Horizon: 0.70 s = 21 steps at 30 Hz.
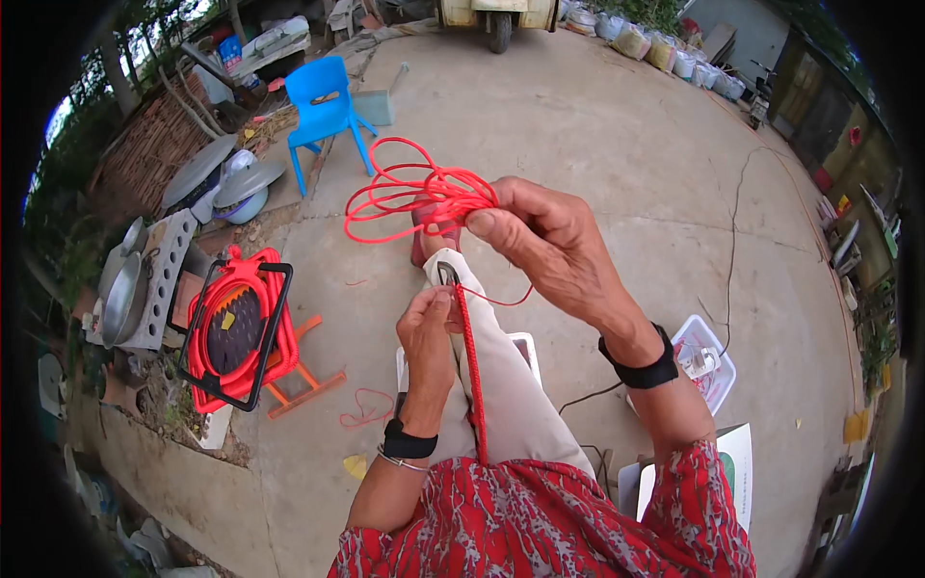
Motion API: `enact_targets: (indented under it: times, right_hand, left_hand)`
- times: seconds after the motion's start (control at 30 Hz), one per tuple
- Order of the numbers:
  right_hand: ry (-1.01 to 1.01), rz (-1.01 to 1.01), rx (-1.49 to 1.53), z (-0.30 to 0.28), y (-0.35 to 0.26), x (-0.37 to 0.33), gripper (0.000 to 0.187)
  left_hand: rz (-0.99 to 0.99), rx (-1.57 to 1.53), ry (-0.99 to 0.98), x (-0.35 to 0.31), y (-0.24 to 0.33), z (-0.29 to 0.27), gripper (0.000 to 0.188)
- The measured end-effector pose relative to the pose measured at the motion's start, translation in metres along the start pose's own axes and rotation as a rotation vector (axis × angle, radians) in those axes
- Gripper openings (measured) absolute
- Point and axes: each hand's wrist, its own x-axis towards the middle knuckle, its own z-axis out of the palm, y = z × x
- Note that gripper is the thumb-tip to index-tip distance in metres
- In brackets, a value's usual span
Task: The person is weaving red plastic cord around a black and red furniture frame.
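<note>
Looped into a loose bundle, thin red cord (424, 193) is pinched between the thumb and fingers of my right hand (559, 246), raised over my outstretched leg. A single strand hangs from that hand and curves back toward my left hand (425, 342). My left fingers are closed at the top end of a braided red cord (470, 376), beside a dark metal loop (447, 274) over my knee. The braid runs down along my light trousers (506, 371) to my lap. Exactly what the left fingertips grip is partly hidden.
A blue chair (323, 101) stands ahead on the left. Nearer is a black frame with thick red cord (241, 328) around it. A white plastic basket (703, 361) sits on the right. Scraps of thin red cord (366, 409) lie on the concrete floor (626, 164).
</note>
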Motion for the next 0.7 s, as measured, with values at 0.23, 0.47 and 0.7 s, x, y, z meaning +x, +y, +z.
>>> enact_targets:
  times: [0.23,0.47,0.7]
  right_hand:
    - [-0.255,-0.124,-0.649,-0.009,0.068,0.021,0.021]
    - [-0.504,-0.181,-0.808,0.006,0.083,0.033,0.019]
    - [-0.448,0.047,-0.679,0.012,0.094,0.041,0.027]
  left_hand:
    - [0.641,0.362,0.092,-0.015,0.046,0.0,0.02]
    - [1.035,0.802,-0.022,0.044,0.045,-0.008,0.024]
    - [0.155,0.192,-0.318,0.06,0.034,-0.017,0.021]
